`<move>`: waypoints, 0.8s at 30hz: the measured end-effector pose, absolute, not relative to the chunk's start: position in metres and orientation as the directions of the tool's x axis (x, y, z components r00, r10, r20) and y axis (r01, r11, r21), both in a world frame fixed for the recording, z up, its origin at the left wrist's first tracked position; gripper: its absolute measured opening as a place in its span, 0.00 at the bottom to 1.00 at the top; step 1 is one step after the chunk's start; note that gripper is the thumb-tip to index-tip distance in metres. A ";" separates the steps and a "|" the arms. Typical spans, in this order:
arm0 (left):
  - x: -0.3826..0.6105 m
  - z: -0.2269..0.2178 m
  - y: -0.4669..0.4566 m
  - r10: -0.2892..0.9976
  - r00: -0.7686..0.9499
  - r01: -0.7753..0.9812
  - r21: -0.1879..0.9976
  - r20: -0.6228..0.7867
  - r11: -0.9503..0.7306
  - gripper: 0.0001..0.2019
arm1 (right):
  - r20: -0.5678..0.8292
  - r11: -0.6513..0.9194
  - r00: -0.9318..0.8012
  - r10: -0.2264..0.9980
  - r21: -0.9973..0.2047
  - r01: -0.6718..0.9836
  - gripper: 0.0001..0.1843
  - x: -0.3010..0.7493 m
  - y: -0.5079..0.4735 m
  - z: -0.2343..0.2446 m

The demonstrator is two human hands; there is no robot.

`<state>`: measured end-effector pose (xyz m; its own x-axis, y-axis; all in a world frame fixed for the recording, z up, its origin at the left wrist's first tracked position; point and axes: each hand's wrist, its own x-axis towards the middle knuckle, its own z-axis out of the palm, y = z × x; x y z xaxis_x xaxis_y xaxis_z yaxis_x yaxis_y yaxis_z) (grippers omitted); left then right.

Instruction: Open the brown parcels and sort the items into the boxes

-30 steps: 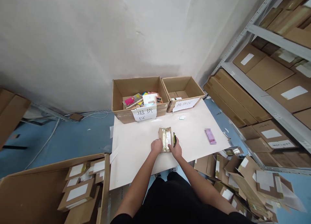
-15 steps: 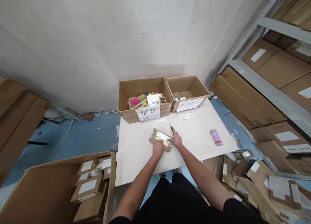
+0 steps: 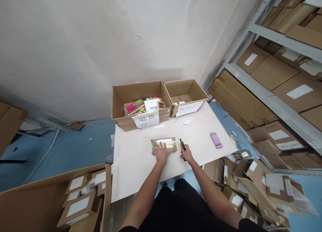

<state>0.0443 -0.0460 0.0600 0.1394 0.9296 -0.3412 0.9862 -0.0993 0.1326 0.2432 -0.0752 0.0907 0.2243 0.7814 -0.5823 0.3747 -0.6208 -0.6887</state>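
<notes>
A small taped cardboard parcel [image 3: 164, 144] lies crosswise on the white table [image 3: 133, 158]. My left hand [image 3: 161, 154] rests on its near edge with fingers spread flat, pressing it down. Just right of the parcel, my right hand [image 3: 187, 155] is closed round a black and yellow utility knife [image 3: 181, 144], whose tip points away from me and sits a little apart from the parcel's right end.
Two open cartons with paper labels stand at the table's far edge, the left carton [image 3: 118, 106] holding colourful items, the right carton [image 3: 198, 91] nearly bare. A pink item [image 3: 216, 140] lies at the right. Parcels fill a big box [image 3: 37, 201] at lower left; flattened boxes [image 3: 261, 188] and shelving [image 3: 281, 108] crowd the right.
The parcel has been turned from lengthwise to crosswise on the table. My right hand has drawn off its right end with the knife, while my left hand stays on it.
</notes>
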 end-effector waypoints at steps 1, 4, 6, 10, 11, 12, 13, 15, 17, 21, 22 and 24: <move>0.053 0.059 -0.049 0.932 0.117 0.989 0.123 -0.344 -0.079 0.37 | -0.578 -0.603 0.203 0.791 -0.677 0.422 0.25 0.245 -0.077 0.093; 0.067 0.058 -0.055 0.929 0.103 0.990 0.130 -0.354 -0.060 0.36 | -0.536 -0.500 0.135 0.833 -0.626 0.598 0.26 0.248 -0.076 0.103; 0.067 0.058 -0.058 0.935 0.118 0.986 0.151 -0.334 -0.071 0.35 | -0.512 -0.432 0.111 0.852 -0.566 0.702 0.26 0.246 -0.071 0.109; 0.055 0.060 -0.059 0.948 0.162 0.977 0.180 -0.272 -0.115 0.33 | -0.504 -0.388 0.123 0.855 -0.465 0.796 0.26 0.241 -0.063 0.114; 0.053 0.060 -0.059 0.950 0.171 0.975 0.186 -0.263 -0.124 0.32 | -0.500 -0.387 0.127 0.857 -0.460 0.799 0.26 0.240 -0.062 0.114; 0.050 0.060 -0.060 0.950 0.177 0.973 0.191 -0.259 -0.129 0.32 | -0.490 -0.386 0.133 0.862 -0.462 0.799 0.26 0.241 -0.062 0.114; 0.049 0.060 -0.060 0.950 0.180 0.972 0.196 -0.255 -0.132 0.31 | -0.476 -0.381 0.136 0.869 -0.467 0.798 0.26 0.241 -0.062 0.114; 0.048 0.059 -0.061 0.951 0.182 0.969 0.208 -0.249 -0.131 0.31 | -0.450 -0.356 0.127 0.884 -0.471 0.807 0.26 0.242 -0.063 0.114; 0.048 0.057 -0.062 0.954 0.180 0.967 0.223 -0.240 -0.126 0.30 | -0.443 -0.315 0.100 0.891 -0.445 0.838 0.26 0.241 -0.064 0.114; 0.049 0.054 -0.061 0.959 0.169 0.965 0.236 -0.226 -0.114 0.30 | -0.471 -0.263 0.095 0.877 -0.306 0.915 0.27 0.230 -0.063 0.114; 0.049 0.053 -0.061 0.959 0.166 0.965 0.236 -0.228 -0.111 0.30 | -0.479 -0.259 0.104 0.872 -0.270 0.927 0.28 0.226 -0.062 0.114; 0.050 0.053 -0.061 0.959 0.159 0.966 0.238 -0.236 -0.101 0.30 | -0.495 -0.251 0.118 0.861 -0.211 0.945 0.32 0.218 -0.061 0.116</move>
